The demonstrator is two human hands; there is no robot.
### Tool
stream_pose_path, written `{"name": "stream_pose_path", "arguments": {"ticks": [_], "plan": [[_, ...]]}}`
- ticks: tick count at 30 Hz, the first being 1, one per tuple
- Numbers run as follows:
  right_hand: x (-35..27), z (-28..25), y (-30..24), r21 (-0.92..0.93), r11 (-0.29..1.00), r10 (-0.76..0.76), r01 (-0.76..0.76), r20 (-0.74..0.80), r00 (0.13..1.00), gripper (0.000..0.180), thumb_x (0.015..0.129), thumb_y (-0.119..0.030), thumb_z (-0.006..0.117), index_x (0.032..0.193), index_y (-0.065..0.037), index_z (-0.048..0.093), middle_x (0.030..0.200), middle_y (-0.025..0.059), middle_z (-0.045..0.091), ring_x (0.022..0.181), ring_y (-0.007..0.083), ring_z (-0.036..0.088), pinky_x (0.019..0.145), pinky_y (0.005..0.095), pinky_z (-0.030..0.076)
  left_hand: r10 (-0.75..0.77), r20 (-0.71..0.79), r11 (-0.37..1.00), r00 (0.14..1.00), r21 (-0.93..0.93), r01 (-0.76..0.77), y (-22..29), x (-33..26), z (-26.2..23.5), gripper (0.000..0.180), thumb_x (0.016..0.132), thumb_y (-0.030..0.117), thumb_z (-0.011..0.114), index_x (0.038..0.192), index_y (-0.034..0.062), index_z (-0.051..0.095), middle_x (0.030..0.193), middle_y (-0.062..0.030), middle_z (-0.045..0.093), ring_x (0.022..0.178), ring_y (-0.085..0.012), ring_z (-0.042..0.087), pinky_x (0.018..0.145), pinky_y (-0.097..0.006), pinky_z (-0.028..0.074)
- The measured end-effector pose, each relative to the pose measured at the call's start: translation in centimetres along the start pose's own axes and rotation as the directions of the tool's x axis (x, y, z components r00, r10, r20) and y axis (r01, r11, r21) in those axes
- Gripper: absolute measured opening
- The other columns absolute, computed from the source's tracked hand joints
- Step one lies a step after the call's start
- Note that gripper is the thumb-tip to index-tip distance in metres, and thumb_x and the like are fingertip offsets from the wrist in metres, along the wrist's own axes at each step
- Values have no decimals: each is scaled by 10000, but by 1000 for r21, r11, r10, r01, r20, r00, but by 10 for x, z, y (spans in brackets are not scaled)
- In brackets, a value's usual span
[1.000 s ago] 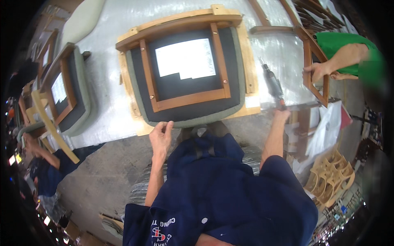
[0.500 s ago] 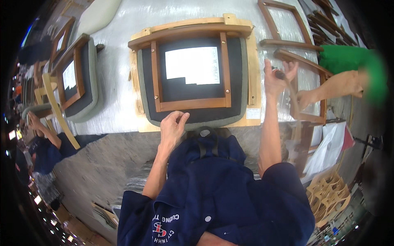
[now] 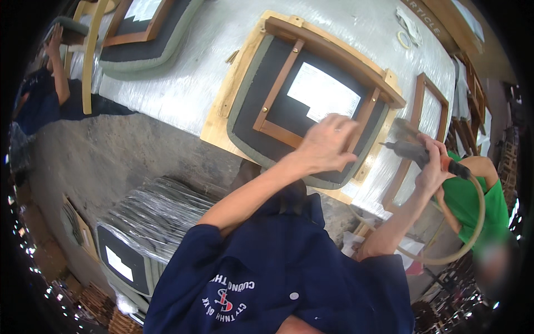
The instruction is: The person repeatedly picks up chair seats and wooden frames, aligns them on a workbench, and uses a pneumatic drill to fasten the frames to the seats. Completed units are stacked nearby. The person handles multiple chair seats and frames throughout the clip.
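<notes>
An upholstered chair seat [image 3: 268,72] lies underside up on a pale wooden jig [image 3: 219,114]. On its dark underside rests a brown wooden frame [image 3: 281,133] with screw heads in its side rails. Between the rails is a white paper label [image 3: 320,89]. My left hand [image 3: 327,145] is over the frame's near right corner, thumb apart from the fingers, nothing visible in it; whether it touches the wood I cannot tell. To the right of the seat, my right hand [image 3: 433,170] grips a dark power screwdriver [image 3: 410,153], its bit pointing left. A pale hose [image 3: 479,217] curves from its rear end.
Brown wooden frames [image 3: 428,103] lie right of the jig, near a co-worker in green [image 3: 478,197]. A tape roll [image 3: 403,39] sits at the far right. Another upholstered seat [image 3: 150,55] is on the left. Wrapped seats [image 3: 161,214] are stacked below the table; another person's hand [image 3: 54,42] shows far left.
My right hand has brought the screwdriver round so its bit points left toward the seat. My left hand has moved from the seat's near edge onto the frame's right side. The view has turned.
</notes>
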State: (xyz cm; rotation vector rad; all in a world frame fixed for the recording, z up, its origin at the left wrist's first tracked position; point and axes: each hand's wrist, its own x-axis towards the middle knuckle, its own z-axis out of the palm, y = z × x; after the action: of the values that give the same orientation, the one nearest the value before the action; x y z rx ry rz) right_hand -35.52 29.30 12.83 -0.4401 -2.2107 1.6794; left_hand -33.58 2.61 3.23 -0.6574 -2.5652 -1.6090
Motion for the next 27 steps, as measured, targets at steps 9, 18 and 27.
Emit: {"name": "stream_pose_path", "arguments": {"ticks": [9, 18, 27], "plan": [[-44, 126, -50, 323, 925, -282, 202, 221, 934, 607, 918, -208, 665, 1420, 44, 436, 1334, 165, 563, 1225, 291, 582, 986, 447, 516, -387, -55, 823, 920, -470, 318, 15, 45, -19, 274, 779, 238, 814, 880, 26, 673, 712, -172, 687, 694, -321, 712, 635, -376, 526], [-19, 246, -25, 311, 944, -149, 109, 106, 983, 434, 876, -77, 750, 1226, 71, 541, 816, 117, 711, 784, 183, 693, 832, 323, 554, -5, -516, 1000, 857, 4, 9, -45, 41, -68, 598, 728, 223, 809, 1213, -37, 576, 1137, -244, 637, 1104, -397, 577, 977, -475, 453], [7, 307, 4, 111, 910, -411, 399, 134, 902, 388, 863, -181, 815, 1149, -7, 618, 929, 91, 690, 829, 126, 650, 774, 268, 539, -34, 323, 884, 946, 451, -122, -108, -66, -38, 424, 754, 240, 784, 1097, 35, 643, 1094, -143, 595, 1089, -325, 536, 1003, -453, 440]]}}
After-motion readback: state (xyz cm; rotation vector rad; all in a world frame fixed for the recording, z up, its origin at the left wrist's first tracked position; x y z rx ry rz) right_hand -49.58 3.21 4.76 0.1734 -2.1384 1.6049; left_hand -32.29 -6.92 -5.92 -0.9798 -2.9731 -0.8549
